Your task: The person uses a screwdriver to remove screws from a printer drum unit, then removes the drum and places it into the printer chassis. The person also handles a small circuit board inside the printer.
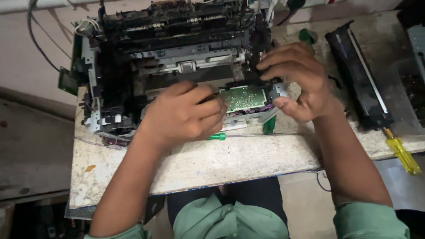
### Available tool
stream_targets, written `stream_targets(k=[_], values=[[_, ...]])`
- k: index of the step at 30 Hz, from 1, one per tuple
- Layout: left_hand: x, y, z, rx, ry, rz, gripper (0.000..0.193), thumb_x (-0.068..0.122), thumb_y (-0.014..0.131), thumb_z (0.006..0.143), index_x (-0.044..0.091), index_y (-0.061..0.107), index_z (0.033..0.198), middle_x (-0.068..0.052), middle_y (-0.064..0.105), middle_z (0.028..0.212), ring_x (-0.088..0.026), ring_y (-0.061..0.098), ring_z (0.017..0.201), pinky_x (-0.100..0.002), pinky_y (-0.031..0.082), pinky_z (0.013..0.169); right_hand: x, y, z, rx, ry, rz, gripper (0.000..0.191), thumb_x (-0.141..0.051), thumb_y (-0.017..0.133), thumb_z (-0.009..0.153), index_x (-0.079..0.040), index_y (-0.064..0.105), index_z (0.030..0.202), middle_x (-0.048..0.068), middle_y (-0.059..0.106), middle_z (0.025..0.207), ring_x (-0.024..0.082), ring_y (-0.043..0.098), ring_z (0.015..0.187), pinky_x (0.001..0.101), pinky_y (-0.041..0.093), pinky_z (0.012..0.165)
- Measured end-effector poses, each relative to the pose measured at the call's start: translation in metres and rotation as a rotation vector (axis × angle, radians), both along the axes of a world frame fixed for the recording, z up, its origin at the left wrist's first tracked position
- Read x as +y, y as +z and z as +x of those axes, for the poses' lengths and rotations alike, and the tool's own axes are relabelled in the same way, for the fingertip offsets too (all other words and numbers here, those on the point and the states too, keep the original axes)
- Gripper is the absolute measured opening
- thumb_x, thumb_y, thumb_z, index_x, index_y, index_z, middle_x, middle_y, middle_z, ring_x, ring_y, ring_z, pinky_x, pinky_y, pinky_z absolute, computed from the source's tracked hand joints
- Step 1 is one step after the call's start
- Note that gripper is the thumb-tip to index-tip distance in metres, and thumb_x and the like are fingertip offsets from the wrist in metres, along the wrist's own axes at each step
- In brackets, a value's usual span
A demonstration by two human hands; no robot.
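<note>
Your left hand (pixel 183 116) is curled into a fist over the stripped printer (pixel 172 57), beside its green circuit board (pixel 243 97) (what it grips is hidden). Your right hand (pixel 301 82) has fingers spread, pressing the frame's right side. The green screwdriver (pixel 217 136) lies near the worn table (pixel 212 163) edge; bare tabletop runs along the front.

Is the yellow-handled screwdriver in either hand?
No. The yellow-handled screwdriver lies on the table's right edge, apart from the left hand and right hand.
</note>
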State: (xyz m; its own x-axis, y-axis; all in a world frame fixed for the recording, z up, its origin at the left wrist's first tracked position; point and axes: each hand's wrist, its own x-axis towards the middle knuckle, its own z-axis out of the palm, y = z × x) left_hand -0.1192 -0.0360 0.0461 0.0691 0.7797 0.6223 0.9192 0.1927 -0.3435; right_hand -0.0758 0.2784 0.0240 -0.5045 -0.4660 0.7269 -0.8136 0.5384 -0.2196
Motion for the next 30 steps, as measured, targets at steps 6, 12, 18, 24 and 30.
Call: stream_targets(k=[6,12,18,24,30], values=[[-0.002,0.001,-0.003,-0.122,-0.018,0.022,0.018,0.020,0.081,0.083,0.013,0.072,0.097,0.005,0.064,0.094,-0.018,0.064,0.096,-0.035,0.055,0.084,-0.067,0.078,0.041,-0.001,0.207,-0.548,0.062,-0.058,0.044,0.106,-0.005,0.071,0.087,0.009,0.073,0.098,0.019,0.069,0.092,0.0373,0.049,0.089],[0.001,0.004,0.009,-0.248,-0.004,-0.009,0.019,0.021,0.081,0.082,0.014,0.072,0.096,0.004,0.067,0.096,-0.018,0.066,0.096,-0.036,0.054,0.078,-0.116,0.087,0.118,-0.100,0.610,-0.254,0.063,-0.058,0.044,0.105,-0.004,0.071,0.086,0.009,0.071,0.092,0.021,0.067,0.086,0.0379,0.049,0.085],[-0.002,0.021,0.008,-0.244,-0.018,-0.018,0.020,0.022,0.081,0.080,0.013,0.072,0.096,0.003,0.066,0.091,-0.019,0.065,0.091,-0.036,0.055,0.076,-0.146,0.069,0.096,-0.115,0.650,-0.200,0.063,-0.058,0.044,0.105,-0.004,0.070,0.085,0.009,0.069,0.087,0.022,0.066,0.081,0.0385,0.048,0.080],[-0.007,0.009,0.009,-0.240,0.010,0.011,0.018,0.022,0.080,0.082,0.014,0.072,0.096,0.003,0.064,0.088,-0.019,0.064,0.090,-0.037,0.055,0.078,-0.164,0.088,0.093,-0.119,0.658,-0.193,0.064,-0.058,0.045,0.105,-0.003,0.070,0.083,0.009,0.067,0.081,0.023,0.065,0.075,0.0391,0.048,0.076],[-0.003,0.004,0.006,-0.211,-0.020,0.011,0.017,0.020,0.079,0.084,0.013,0.073,0.098,0.003,0.067,0.095,-0.019,0.064,0.094,-0.036,0.055,0.079,-0.134,0.085,0.127,0.004,0.537,-0.248,0.065,-0.058,0.045,0.104,-0.003,0.070,0.082,0.009,0.065,0.076,0.025,0.064,0.070,0.0397,0.047,0.071]])
